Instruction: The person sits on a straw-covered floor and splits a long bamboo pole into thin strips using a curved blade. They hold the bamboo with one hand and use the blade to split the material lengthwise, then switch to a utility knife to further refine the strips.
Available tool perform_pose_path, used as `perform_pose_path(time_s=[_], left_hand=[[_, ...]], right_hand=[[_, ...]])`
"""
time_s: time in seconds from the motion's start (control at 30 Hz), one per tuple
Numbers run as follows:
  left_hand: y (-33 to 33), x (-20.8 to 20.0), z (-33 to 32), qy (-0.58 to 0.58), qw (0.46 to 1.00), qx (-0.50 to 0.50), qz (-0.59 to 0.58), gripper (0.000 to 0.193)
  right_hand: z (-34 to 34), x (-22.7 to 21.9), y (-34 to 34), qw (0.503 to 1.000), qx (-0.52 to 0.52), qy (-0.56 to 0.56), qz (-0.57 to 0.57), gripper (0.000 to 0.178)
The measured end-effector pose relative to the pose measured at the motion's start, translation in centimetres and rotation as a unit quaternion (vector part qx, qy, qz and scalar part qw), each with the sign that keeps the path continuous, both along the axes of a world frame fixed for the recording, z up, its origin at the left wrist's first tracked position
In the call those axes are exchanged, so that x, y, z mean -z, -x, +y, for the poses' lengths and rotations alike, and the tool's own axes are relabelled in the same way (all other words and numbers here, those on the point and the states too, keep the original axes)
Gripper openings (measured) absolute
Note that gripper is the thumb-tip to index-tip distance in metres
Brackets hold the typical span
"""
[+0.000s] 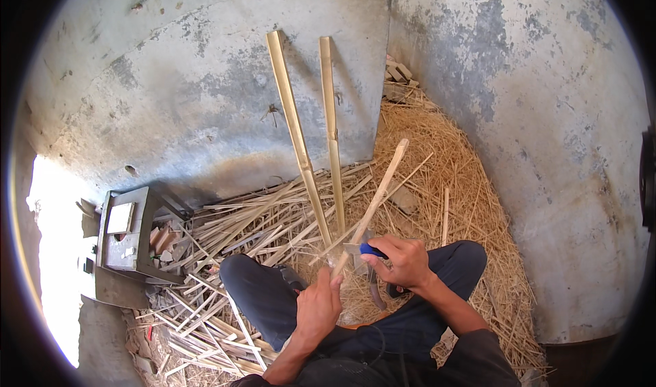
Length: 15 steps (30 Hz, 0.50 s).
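Above my crossed legs, my left hand (318,302) is closed around the lower end of a pale wooden stick (378,197), which slants up and away to the right. My right hand (404,260) grips a knife with a blue and black handle (369,250). Its short grey blade lies against the stick just above my left hand, though its exact shape is hard to make out. Below the knife, a dark curved handle-like piece (376,293) shows between my legs; the rest of it is hidden.
Two split bamboo strips (294,124) (329,114) lean on the worn wall (205,107). Thin strips (232,223) litter the floor at left, and shavings (437,161) pile up at right. A grey box-like stand (133,226) holding broken pieces stands at far left.
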<state>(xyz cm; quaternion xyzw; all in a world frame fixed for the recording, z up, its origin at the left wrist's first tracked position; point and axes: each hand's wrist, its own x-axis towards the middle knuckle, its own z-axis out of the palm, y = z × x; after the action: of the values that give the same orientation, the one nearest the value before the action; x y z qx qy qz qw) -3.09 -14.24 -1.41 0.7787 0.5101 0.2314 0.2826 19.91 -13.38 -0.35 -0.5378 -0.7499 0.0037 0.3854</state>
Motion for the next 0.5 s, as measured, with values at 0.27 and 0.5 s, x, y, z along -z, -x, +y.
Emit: perform_pose_path(time_s=[0.27,0.5], left_hand=[[0.8,-0.2,0.8,-0.013,1.0,-0.002,0.013,0.023],[2.7,-0.4,-1.0,0.036,0.999,0.019,0.018,0.023]], right_hand=[[0.9,-1.0,0.2,0.999,0.007,-0.023,-0.027,0.026],[3.4,-2.7,-5.4,0.987,0.149,-0.055,0.025,0.03]])
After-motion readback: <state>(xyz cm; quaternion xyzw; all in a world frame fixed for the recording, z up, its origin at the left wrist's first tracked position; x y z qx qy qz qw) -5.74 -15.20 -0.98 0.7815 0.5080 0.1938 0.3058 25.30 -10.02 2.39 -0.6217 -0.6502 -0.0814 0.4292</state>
